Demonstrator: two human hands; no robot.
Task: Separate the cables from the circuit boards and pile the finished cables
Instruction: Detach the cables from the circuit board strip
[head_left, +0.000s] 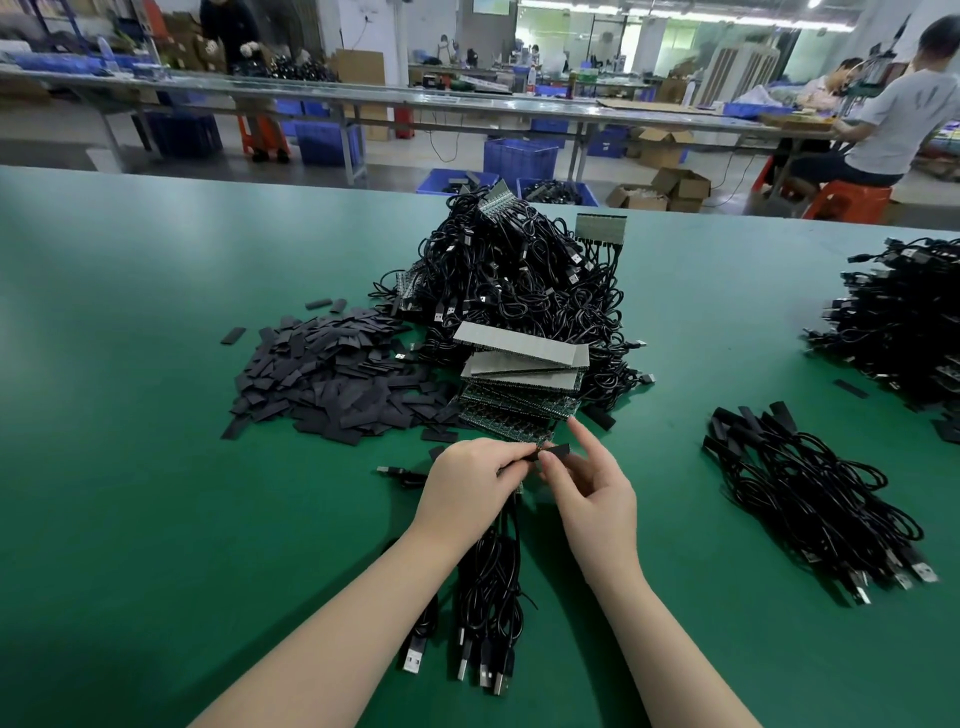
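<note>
My left hand (470, 480) grips a bundle of black USB cables (491, 587) at their board end; the cables trail toward me and their plugs lie on the green table (156, 467). My right hand (587, 483) pinches a small black sleeve piece (556, 449) at the end of that bundle, right beside my left fingers. Just beyond my hands lies a stack of circuit board strips (524, 379). Behind it rises a big heap of cables still joined to boards (519, 280). A pile of separated cables (810, 499) lies to the right.
A heap of flat black sleeve pieces (332, 379) covers the table at left. Another cable pile (904, 322) sits at the far right edge. Past the table are long benches, blue crates, cardboard boxes and seated people.
</note>
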